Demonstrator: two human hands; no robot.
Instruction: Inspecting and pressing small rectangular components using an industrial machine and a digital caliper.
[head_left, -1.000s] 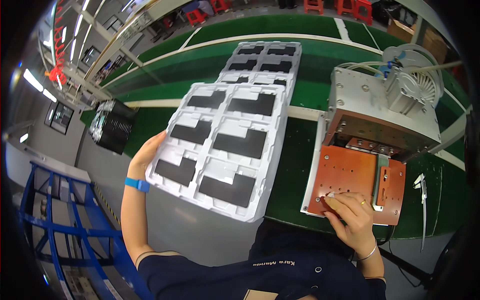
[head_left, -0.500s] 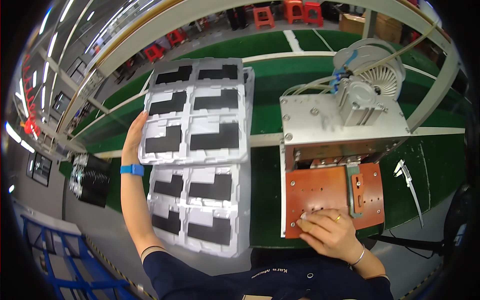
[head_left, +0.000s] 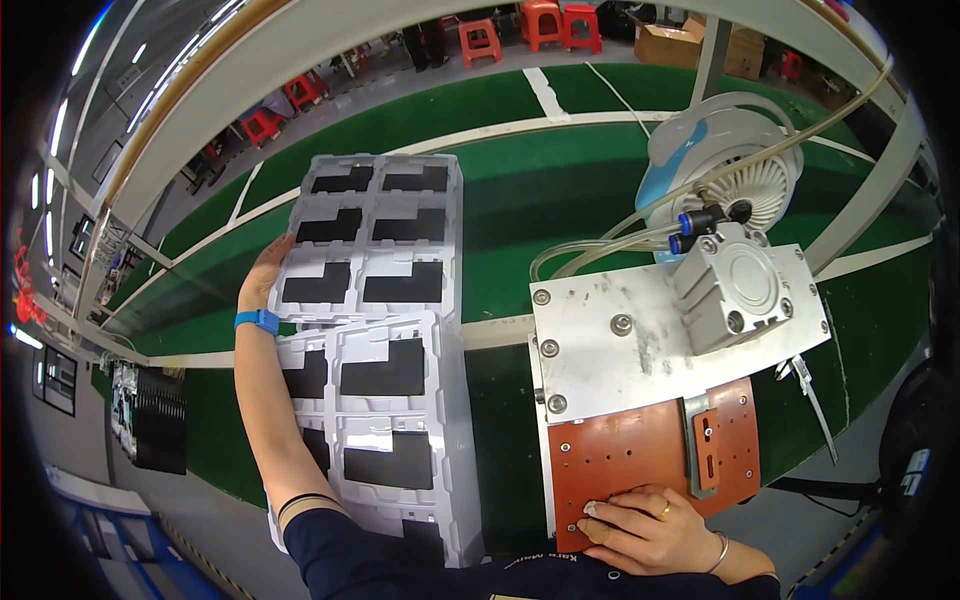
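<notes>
At the far left of the bench stands a stack of white plastic trays point(head_left: 453, 250), whose pockets hold flat black pieces point(head_left: 402, 288) with white cut-in corners. My left hand point(head_left: 266, 272) grips the left edge of its upper tray, its fingers partly hidden by the rim. A second white tray stack point(head_left: 455, 440) sits nearer, partly covered by my left forearm. On the right, my right hand point(head_left: 645, 530) rests on the near edge of an orange-brown plate point(head_left: 600, 470), fingers loosely bent, nothing visible in them. Coverings sit on some fingertips. A greenish metal bar point(head_left: 697, 440) lies across the plate.
Behind the plate rises a silver metal press fixture point(head_left: 640, 350) with air hoses point(head_left: 610, 243). Beyond it stands a white and blue fan point(head_left: 735, 165). A caliper point(head_left: 815, 400) lies to its right. Black stacked parts point(head_left: 155, 415) stand at far left. A frame bar crosses overhead.
The upper tray in my left hand has gone farther away and down onto the far stack, uncovering more of the near stack. My view has shifted; my right hand stays on the plate.
</notes>
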